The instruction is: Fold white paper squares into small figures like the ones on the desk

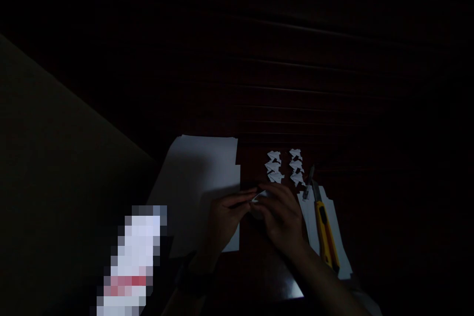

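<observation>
Both my hands meet over the dark table, pinching a small piece of folded white paper (259,196) between them. My left hand (228,211) is closed on its left side, with fingers pointing right. Round the right side of the paper curl the fingers of my right hand (283,212), which hide much of it. Just beyond my right hand lie several small folded paper figures (274,165) in two columns; the right column of figures (296,165) is near the cutter.
White paper sheets (200,168) lie to the left, partly under my left forearm. On the right a yellow utility knife (326,237) rests on paper strips (342,247). A pixelated bright patch (129,261) covers the lower left. The room is very dark.
</observation>
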`<state>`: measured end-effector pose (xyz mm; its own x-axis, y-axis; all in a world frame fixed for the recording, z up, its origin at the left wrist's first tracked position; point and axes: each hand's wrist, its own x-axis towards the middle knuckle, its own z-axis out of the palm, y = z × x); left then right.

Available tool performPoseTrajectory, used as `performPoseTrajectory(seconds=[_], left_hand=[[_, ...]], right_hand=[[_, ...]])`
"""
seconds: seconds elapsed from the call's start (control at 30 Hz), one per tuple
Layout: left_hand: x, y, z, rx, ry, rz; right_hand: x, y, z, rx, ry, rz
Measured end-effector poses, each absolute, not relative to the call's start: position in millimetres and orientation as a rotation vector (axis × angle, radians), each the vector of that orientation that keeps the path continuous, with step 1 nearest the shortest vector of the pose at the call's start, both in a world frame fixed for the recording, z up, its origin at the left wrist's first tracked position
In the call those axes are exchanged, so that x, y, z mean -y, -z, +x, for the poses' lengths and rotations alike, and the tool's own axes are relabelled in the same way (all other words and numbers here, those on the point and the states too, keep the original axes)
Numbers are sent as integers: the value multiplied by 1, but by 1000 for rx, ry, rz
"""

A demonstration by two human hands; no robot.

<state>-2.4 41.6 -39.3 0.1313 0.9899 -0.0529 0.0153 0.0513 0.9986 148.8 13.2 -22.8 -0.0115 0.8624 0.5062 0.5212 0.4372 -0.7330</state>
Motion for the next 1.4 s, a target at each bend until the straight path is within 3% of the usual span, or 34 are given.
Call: performPoseTrajectory(seconds=[0.43, 0.93, 1.4], left_hand=[[-41, 37, 2, -1186, -1026, 1298], [-39, 30, -1, -1124, -832, 1382], [-43, 37, -3, -1272, -959, 1207]], right_hand=[[-12, 26, 152, 1711, -378, -1196], [-25, 20, 156, 1379, -927, -1178], [-20, 27, 153, 1374, -900, -1379]])
